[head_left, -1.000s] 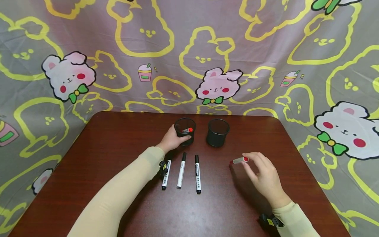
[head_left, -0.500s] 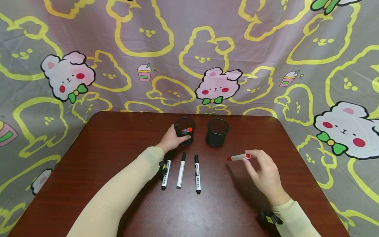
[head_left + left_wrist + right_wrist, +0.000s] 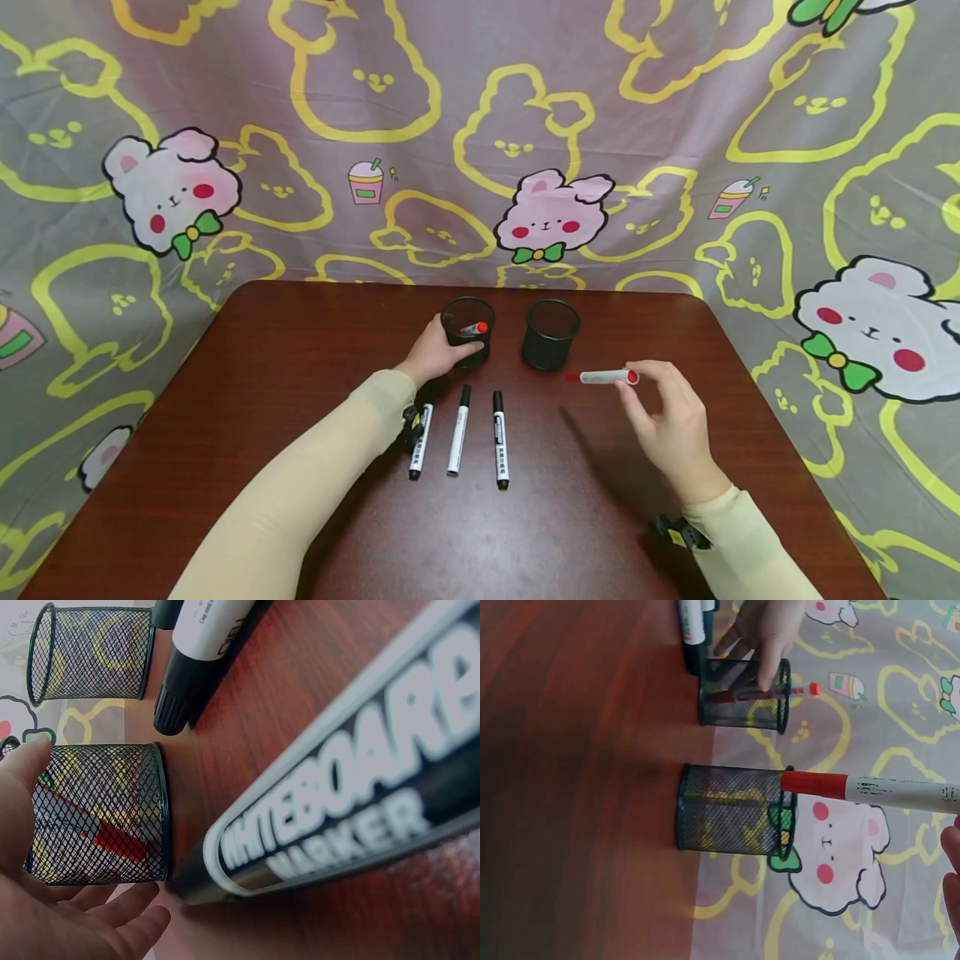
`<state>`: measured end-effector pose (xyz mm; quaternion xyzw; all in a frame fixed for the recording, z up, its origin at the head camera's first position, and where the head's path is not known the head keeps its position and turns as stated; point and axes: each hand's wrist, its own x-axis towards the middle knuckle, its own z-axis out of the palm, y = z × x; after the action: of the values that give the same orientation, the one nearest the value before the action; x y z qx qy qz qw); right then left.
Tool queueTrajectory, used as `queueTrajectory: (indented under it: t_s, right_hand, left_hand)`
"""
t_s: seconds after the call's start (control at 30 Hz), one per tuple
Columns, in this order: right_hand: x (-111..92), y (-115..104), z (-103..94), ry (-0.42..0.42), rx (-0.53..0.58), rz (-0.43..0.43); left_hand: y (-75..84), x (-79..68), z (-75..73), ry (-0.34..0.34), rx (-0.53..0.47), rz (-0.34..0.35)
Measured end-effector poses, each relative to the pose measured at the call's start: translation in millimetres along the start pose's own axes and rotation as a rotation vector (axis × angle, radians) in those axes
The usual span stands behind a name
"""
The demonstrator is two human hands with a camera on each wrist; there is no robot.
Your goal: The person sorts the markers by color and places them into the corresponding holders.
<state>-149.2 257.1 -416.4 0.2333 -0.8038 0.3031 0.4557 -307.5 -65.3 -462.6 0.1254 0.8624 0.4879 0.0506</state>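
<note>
At the back of the table, my left hand (image 3: 433, 354) grips a black mesh pen cup (image 3: 131, 776), thumb on the near side. A red-capped marker (image 3: 742, 695) leans inside that cup, its red end at the rim. My right hand (image 3: 675, 429) pinches another red marker (image 3: 607, 377) by its end, above the table. Its red cap points left, toward a second mesh pen cup (image 3: 547, 348), which stands upright just right of the first. In the right wrist view the cap overlaps this cup's rim; contact cannot be told.
Three black-capped whiteboard markers lie in front of the cups: a left one (image 3: 421, 446) partly behind my left wrist, a middle one (image 3: 458, 435) and a right one (image 3: 501, 442). A patterned curtain (image 3: 435, 100) hangs behind the brown table (image 3: 300, 317).
My right hand has lifted the red marker and carried it away from me, toward the right cup; the marker now lies more level. My left hand has stayed on its cup.
</note>
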Motion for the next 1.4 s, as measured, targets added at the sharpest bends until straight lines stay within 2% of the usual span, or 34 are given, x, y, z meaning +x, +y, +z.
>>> queueTrajectory:
  t_s: [0.27, 0.47, 0.77, 1.07, 1.4]
  right_hand:
    - [17.1, -5.0, 3.7, 0.024, 0.009, 0.033]
    - [27.6, -7.9, 12.1, 0.076, 0.053, 0.039]
    - [41.1, -13.5, 26.0, 0.096, 0.099, 0.075]
    - [52.2, -17.4, 41.0, 0.12, 0.122, 0.108]
    - [57.1, -13.0, 57.5, 0.118, 0.133, 0.169]
  left_hand:
    - [-0.2, -1.5, -0.4, 0.007, 0.025, -0.025]
    - [0.9, -2.4, -0.2, 0.009, 0.04, -0.03]
    - [-0.2, -2.1, -1.0, 0.016, 0.05, -0.056]
    - [-0.2, -1.3, -1.2, 0.01, 0.029, 0.005]
    - [-3.0, 0.4, -0.6, 0.016, 0.042, -0.009]
